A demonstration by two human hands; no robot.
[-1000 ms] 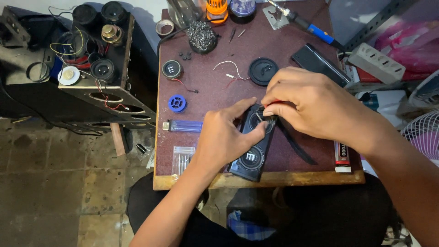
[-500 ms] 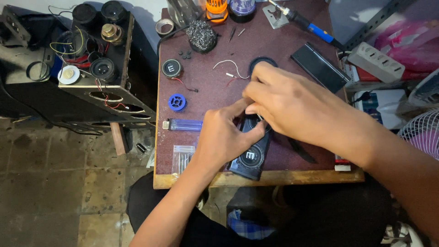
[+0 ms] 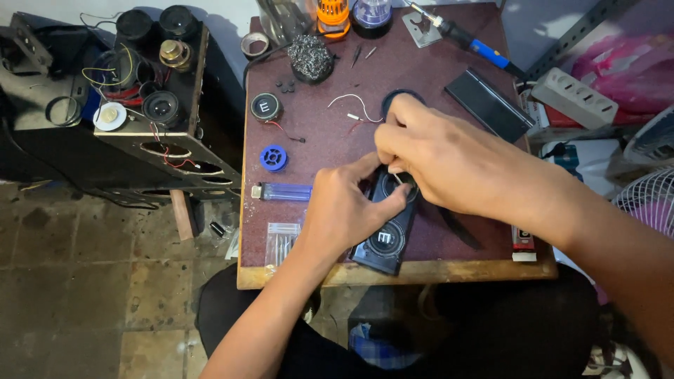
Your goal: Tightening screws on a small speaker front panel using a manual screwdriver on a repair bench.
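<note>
A black oblong speaker housing (image 3: 387, 242) with round driver openings lies near the front edge of the small maroon table (image 3: 316, 151). My left hand (image 3: 344, 207) grips its left side, thumb reaching over the top. My right hand (image 3: 439, 158) comes in from the right and pinches something small at the housing's upper opening; what the fingertips hold is hidden. A dark strap or cable (image 3: 460, 228) trails from under my right hand.
On the table are a small round speaker (image 3: 266, 107) with red wire, a blue spool (image 3: 273, 158), a blue lighter (image 3: 282, 191), a white wire (image 3: 351, 105), a black box (image 3: 489, 104) and a soldering iron (image 3: 463, 38). A speaker cabinet (image 3: 151, 91) stands left; a fan (image 3: 649, 196) right.
My right hand has shifted left and up over the housing's upper opening, covering the black round part behind it. My left hand keeps its grip.
</note>
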